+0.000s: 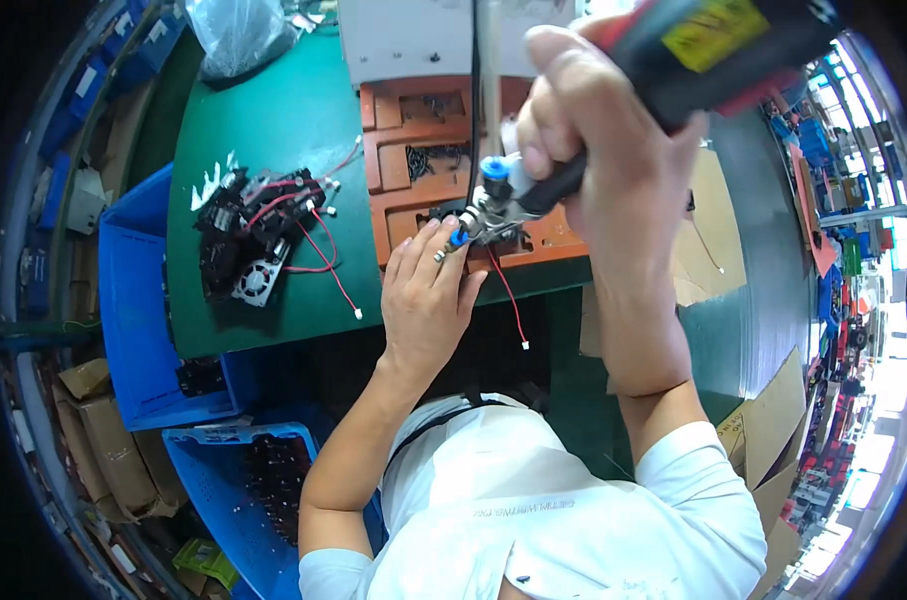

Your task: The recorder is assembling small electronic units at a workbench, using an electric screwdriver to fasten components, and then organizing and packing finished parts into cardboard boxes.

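Observation:
My right hand [614, 130] is closed round the grip of a black and red power screwdriver [714, 50] with a yellow label, held high over the tray's right side. Below it, metal fittings with a blue collar [495, 168] stand over a small black part whose red wire [509, 300] trails down to a white plug. My left hand [422, 300] lies with fingers stretched out and thumb apart at the front of the orange tray [374, 180], fingertips against that part. The fittings and fingers hide most of the part; the driver's tip cannot be made out.
Black assemblies with red wires and a white fan [259, 283] lie piled on the green table [199, 325] at left. Compartments of the tray hold dark screws [426, 162]. Blue crates [134, 310] stand left and below. A clear plastic bag [239, 35] sits at the back left.

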